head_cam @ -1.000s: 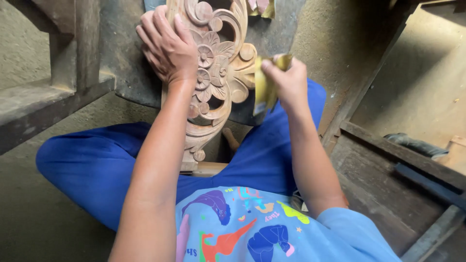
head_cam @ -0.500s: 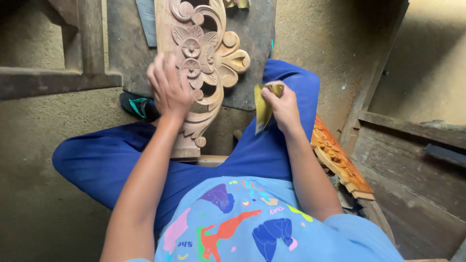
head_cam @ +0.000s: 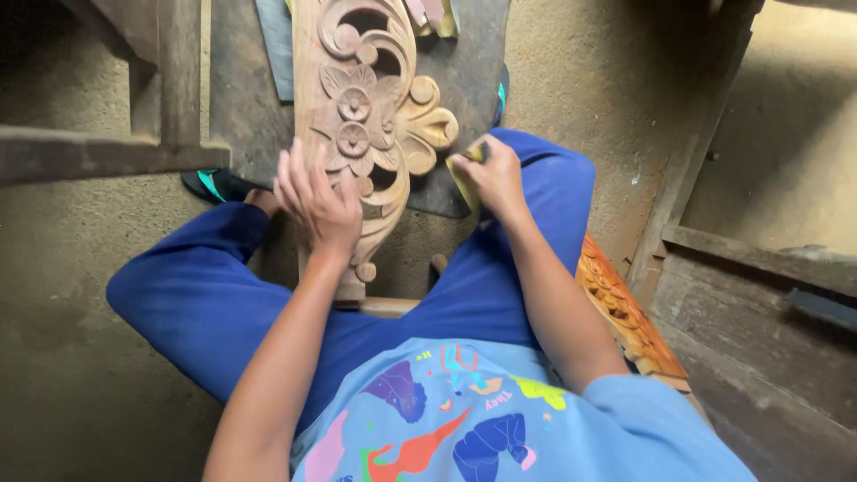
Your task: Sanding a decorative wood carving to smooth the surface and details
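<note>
A pale carved wooden panel (head_cam: 357,107) with flower and scroll shapes stands between my knees, leaning away from me. My left hand (head_cam: 314,196) rests flat on its lower left edge, fingers spread. My right hand (head_cam: 489,174) is closed around a folded piece of yellow sandpaper (head_cam: 464,183) and presses it against the panel's right scroll. I sit with blue trousers and a light blue printed shirt.
A dark board (head_cam: 464,80) lies on the dirt floor under the panel. A wooden frame (head_cam: 116,147) stands at the left. An orange-toned carved piece (head_cam: 625,312) lies by my right hip, beside grey timber planks (head_cam: 759,295). A dark sandal (head_cam: 219,185) shows at my left foot.
My left hand slid down the carved panel from its upper part to its lower left edge. My right hand with the sandpaper moved in against the right scroll. The view shifted back.
</note>
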